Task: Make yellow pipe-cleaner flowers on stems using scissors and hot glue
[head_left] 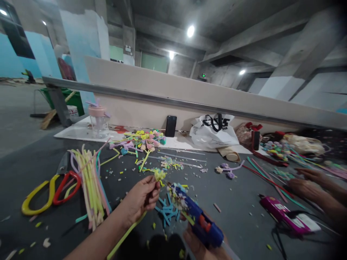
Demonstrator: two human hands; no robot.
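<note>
My left hand [141, 198] pinches a yellow-green pipe-cleaner stem [127, 233] topped by a small yellow flower [159, 175]. My right hand [202, 245], low at the frame's bottom edge, grips a blue glue gun [196, 215] with an orange trigger. Its nozzle points up and left, close to the flower. Short blue pipe-cleaner pieces [166, 211] lie on the dark table [238, 202] between the two hands.
A bundle of pastel pipe cleaners [90, 177] and yellow and red scissors [51, 191] lie left. Finished flowers [143, 141], a phone [170, 126], a white bag [214, 131] and a pink-lidded jar [99, 121] stand behind. Another person's hands [311, 184] and a magenta glue gun [284, 215] are right.
</note>
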